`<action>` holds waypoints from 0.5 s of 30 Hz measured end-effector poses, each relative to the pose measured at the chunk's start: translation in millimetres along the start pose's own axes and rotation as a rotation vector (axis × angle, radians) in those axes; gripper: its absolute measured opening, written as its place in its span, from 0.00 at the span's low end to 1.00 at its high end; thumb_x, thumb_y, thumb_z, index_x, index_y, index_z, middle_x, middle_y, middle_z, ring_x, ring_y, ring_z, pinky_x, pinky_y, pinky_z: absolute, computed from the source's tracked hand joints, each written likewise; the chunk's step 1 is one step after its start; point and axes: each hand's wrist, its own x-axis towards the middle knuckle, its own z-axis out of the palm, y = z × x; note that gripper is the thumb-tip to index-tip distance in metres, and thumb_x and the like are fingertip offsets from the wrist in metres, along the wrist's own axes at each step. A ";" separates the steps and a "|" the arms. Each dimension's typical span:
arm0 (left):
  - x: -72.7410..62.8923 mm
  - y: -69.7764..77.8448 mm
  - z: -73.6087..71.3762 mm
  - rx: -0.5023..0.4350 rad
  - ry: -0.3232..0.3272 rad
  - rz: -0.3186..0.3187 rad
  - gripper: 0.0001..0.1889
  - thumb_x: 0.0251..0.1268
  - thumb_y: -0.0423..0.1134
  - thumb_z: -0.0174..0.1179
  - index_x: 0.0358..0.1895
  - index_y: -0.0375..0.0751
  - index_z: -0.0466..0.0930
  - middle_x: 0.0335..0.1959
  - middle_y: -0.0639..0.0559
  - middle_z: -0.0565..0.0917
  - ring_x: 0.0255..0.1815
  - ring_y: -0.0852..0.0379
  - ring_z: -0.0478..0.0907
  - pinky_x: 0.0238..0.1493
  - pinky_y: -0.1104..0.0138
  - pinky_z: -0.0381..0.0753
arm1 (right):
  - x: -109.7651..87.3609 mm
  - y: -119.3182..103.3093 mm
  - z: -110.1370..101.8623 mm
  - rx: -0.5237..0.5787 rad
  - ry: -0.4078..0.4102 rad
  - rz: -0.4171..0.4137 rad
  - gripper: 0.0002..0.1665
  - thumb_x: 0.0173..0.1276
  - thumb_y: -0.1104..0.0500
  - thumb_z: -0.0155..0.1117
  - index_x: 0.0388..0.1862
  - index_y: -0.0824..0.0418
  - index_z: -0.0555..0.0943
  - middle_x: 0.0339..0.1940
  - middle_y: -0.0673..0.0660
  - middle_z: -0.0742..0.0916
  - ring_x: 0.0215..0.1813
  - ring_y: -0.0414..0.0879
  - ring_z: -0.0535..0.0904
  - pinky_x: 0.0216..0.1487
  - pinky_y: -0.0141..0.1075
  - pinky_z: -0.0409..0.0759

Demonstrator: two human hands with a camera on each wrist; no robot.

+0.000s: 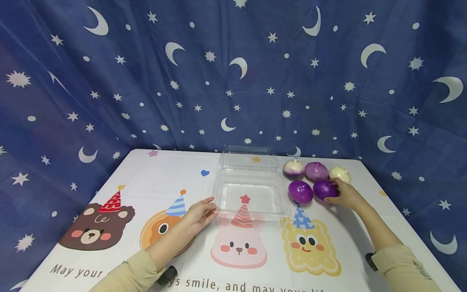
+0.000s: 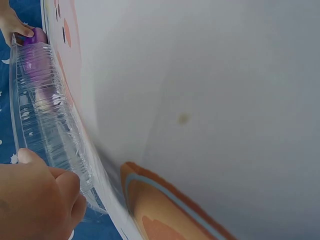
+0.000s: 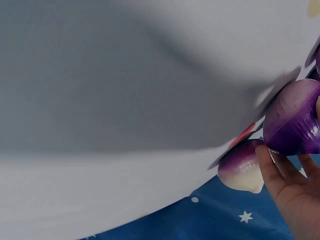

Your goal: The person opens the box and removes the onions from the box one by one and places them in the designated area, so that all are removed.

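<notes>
A clear plastic clamshell box (image 1: 251, 213) lies with its lid (image 1: 249, 162) raised at the back. At its near left corner, my left hand (image 1: 200, 214) pinches the rim between thumb and curled fingers (image 2: 70, 187). To the box's right, my right hand (image 1: 344, 194) grips a dark purple onion (image 1: 324, 190); its fingers show around the onion (image 3: 292, 117) in the right wrist view. Beside it lies another purple onion (image 1: 300, 192). Behind sit a white-and-purple onion (image 1: 293, 168), a lighter purple onion (image 1: 316, 171) and a pale onion (image 1: 339, 174), the last partly behind the right hand.
The white tablecloth (image 1: 175, 166) bears printed cartoon figures and lettering. A blue curtain (image 1: 204, 81) with moons and stars hangs behind the table's back edge. Dark wrist devices (image 1: 168, 275) sit at both sleeves.
</notes>
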 end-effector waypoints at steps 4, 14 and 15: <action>-0.1 -0.4 -1.5 0.023 0.010 -0.004 0.26 0.65 0.24 0.47 0.67 0.27 0.58 0.39 0.47 0.68 0.36 0.62 0.69 0.37 0.80 0.82 | -4.1 1.1 -0.4 0.022 -0.021 0.048 0.44 0.51 0.59 0.73 0.57 0.82 0.61 0.53 0.84 0.72 0.53 0.78 0.71 0.54 0.65 0.74; -2.2 2.9 -1.6 0.027 -0.002 -0.015 0.27 0.66 0.25 0.46 0.69 0.29 0.57 0.40 0.47 0.68 0.38 0.61 0.69 0.39 0.77 0.84 | -5.3 2.1 -2.6 0.117 -0.055 0.057 0.45 0.53 0.60 0.72 0.60 0.81 0.58 0.54 0.83 0.70 0.55 0.78 0.68 0.56 0.65 0.74; -2.1 2.9 -1.6 0.026 -0.001 -0.018 0.27 0.66 0.25 0.47 0.69 0.29 0.57 0.41 0.47 0.68 0.39 0.61 0.69 0.40 0.76 0.84 | -5.3 2.3 -2.7 0.125 -0.060 0.063 0.46 0.53 0.60 0.72 0.60 0.82 0.58 0.54 0.83 0.70 0.55 0.77 0.68 0.56 0.65 0.74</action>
